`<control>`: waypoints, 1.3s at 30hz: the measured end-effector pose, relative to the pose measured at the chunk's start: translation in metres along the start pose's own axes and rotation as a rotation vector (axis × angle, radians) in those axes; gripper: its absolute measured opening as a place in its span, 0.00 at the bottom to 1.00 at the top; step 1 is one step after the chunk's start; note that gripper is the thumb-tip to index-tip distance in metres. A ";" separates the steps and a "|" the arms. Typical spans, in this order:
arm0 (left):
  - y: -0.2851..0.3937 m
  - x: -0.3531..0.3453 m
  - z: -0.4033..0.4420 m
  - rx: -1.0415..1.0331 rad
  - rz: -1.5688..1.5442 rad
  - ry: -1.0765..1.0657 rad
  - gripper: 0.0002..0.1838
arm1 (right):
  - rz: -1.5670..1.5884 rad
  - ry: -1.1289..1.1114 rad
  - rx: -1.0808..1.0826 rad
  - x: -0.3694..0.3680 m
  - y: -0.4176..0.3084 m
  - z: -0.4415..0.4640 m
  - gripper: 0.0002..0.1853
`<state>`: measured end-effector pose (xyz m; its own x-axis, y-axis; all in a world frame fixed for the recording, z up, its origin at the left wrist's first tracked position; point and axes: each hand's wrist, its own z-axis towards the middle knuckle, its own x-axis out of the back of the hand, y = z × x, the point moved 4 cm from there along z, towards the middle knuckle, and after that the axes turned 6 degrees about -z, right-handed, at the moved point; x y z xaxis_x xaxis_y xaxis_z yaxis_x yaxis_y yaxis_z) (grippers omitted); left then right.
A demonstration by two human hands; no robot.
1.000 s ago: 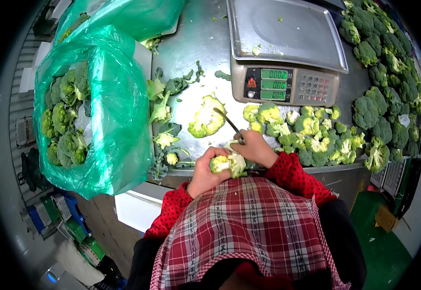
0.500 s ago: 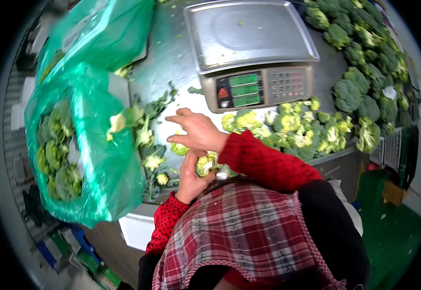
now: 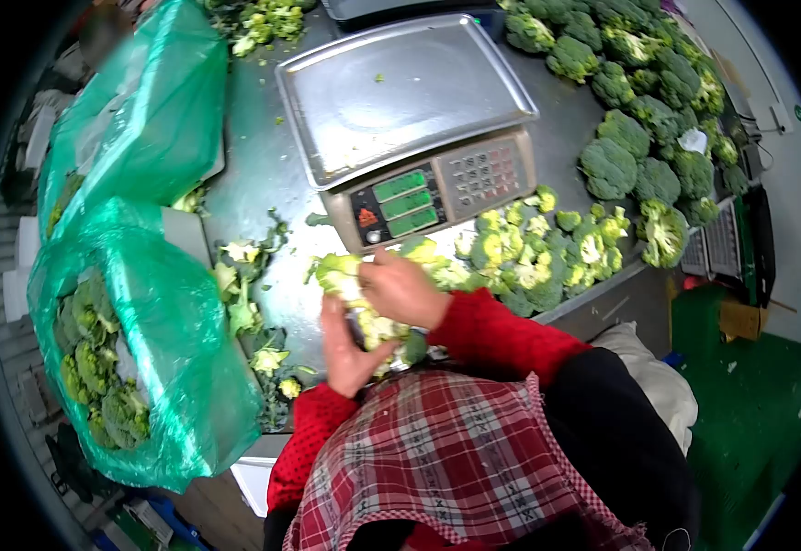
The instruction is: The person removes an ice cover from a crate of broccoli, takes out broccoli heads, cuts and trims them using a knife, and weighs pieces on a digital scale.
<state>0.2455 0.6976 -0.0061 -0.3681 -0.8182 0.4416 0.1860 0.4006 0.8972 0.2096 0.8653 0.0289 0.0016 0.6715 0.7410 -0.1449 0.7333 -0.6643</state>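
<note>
My right hand (image 3: 404,288) is closed, its fingertips on a pale green broccoli floret (image 3: 336,274) beside the scale's front corner. Just below, my left hand (image 3: 347,351) has its fingers stretched up and its thumb spread to the right. Its fingertips come close to the same floret; whether they touch it is blurred. Cut broccoli pieces (image 3: 378,329) sit between the left thumb and fingers, partly covered by the hands. A bank of cut florets (image 3: 520,262) runs along the table edge to the right of my right hand.
A scale (image 3: 405,96) with a steel pan stands ahead. Whole broccoli heads (image 3: 635,147) are piled at the right. On the left, a green plastic bag (image 3: 189,367) holds broccoli, with another green bag (image 3: 166,110) behind. Leaf and stem trimmings (image 3: 244,312) lie beside it.
My right hand has gone from spread fingers to closed on the floret, bringing it right. The left hand's fingers have opened upward from around a floret. The view has shifted.
</note>
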 end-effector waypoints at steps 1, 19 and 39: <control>0.005 -0.012 0.003 -0.041 -0.038 -0.047 0.61 | -0.018 0.036 -0.012 0.016 0.002 -0.008 0.05; 0.100 -0.020 0.212 -0.494 0.617 0.077 0.36 | 0.235 0.427 -0.266 0.153 0.022 -0.002 0.13; 0.157 -0.053 0.200 -0.601 0.351 -0.272 0.15 | 0.693 0.233 -0.731 0.126 0.032 -0.134 0.17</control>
<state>0.1123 0.8866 0.1120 -0.3930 -0.5216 0.7573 0.7715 0.2610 0.5802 0.3376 0.9873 0.0877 0.3496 0.9180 0.1872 0.4492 0.0111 -0.8934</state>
